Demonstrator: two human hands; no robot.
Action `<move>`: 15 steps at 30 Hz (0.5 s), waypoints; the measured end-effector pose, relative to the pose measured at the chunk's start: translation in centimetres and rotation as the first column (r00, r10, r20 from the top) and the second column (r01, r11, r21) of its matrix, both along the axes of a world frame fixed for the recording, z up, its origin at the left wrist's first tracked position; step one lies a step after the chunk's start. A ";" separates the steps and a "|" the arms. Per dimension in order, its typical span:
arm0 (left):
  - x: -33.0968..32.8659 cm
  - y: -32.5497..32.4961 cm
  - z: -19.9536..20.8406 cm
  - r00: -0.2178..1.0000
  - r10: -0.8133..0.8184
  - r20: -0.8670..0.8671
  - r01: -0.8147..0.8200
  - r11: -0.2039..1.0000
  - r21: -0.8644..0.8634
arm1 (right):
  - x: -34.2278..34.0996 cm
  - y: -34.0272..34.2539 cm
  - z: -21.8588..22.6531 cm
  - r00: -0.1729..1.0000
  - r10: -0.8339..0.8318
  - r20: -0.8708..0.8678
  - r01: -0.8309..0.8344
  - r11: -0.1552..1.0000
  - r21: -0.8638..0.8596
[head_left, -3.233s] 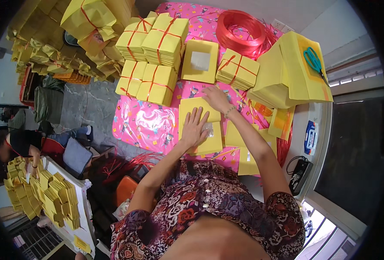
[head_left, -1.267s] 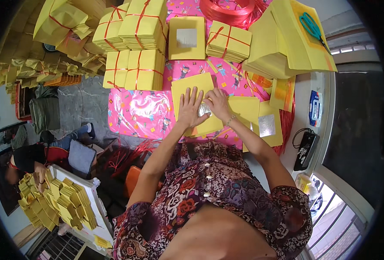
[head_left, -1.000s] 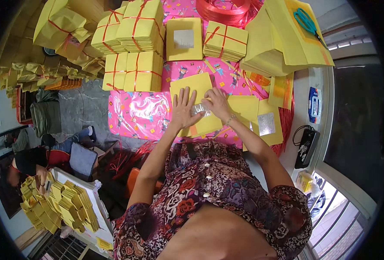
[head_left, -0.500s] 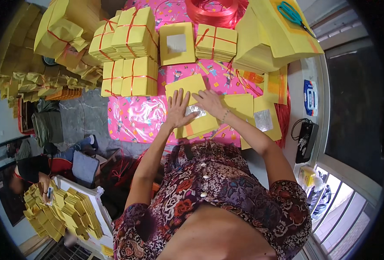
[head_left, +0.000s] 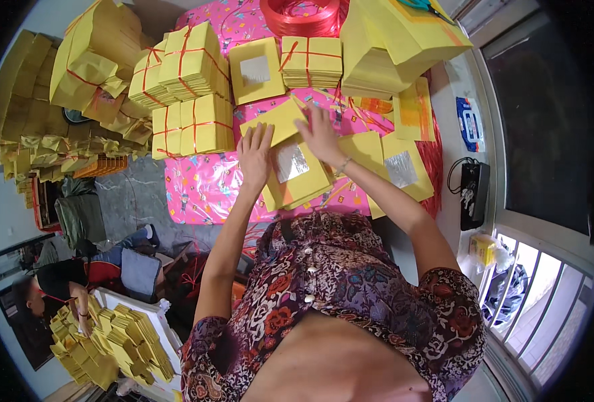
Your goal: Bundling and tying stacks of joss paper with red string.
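Note:
A small pile of yellow joss paper (head_left: 297, 187) with a silver foil square lies in front of me on the pink patterned table cover. Across its far end, a plain yellow paper flap (head_left: 280, 122) lies at a slant. My left hand (head_left: 255, 155) rests flat with fingers stretched over the flap's left end and the pile's left side. My right hand (head_left: 322, 137) is at the flap's right end, fingers extended and thumb near the edge. More yellow sheets (head_left: 404, 164), one with a silver square, lie to the right of the pile.
Bundles (head_left: 196, 67) tied with red string stand at the far left; another tied bundle (head_left: 312, 60) is farther back. A red string coil (head_left: 304, 17), tall yellow paper stacks (head_left: 377, 60) and teal scissors (head_left: 421, 5) lie beyond. A co-worker (head_left: 62, 281) handles yellow papers at lower left.
My hands have slid apart toward the flap's ends, uncovering the silver square. The right fingers have moved to the flap's right edge. The head view has shifted slightly, and the co-worker's hand has moved.

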State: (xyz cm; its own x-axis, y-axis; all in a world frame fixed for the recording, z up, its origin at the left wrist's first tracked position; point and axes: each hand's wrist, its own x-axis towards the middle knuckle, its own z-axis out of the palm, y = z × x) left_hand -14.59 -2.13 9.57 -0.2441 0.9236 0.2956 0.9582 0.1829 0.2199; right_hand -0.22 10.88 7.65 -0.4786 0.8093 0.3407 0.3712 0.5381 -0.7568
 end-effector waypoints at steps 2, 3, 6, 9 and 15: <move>1.1 0.6 1.3 0.999 -0.033 0.008 0.033 0.999 0.015 | 0.9 1.0 -0.6 0.981 -0.159 -0.112 0.130 0.964 -0.233; 1.9 0.6 1.8 0.997 -0.077 -0.009 0.077 0.997 0.027 | 2.4 1.7 -0.1 0.966 -0.105 -0.238 -0.086 0.735 -0.672; 3.8 0.7 1.3 0.986 -0.158 -0.054 0.158 0.987 -0.001 | 6.2 2.2 2.1 0.885 -0.176 -0.432 -0.378 0.269 -0.886; 6.3 -0.4 2.8 0.949 -0.253 0.187 0.243 0.967 0.075 | 11.5 3.3 -0.7 0.938 -0.037 -0.346 -0.218 0.711 -0.669; 6.7 -6.1 -0.2 0.923 -0.103 0.372 0.103 0.994 0.020 | 20.1 2.8 -4.3 0.941 -0.175 -0.289 -0.112 0.645 -0.756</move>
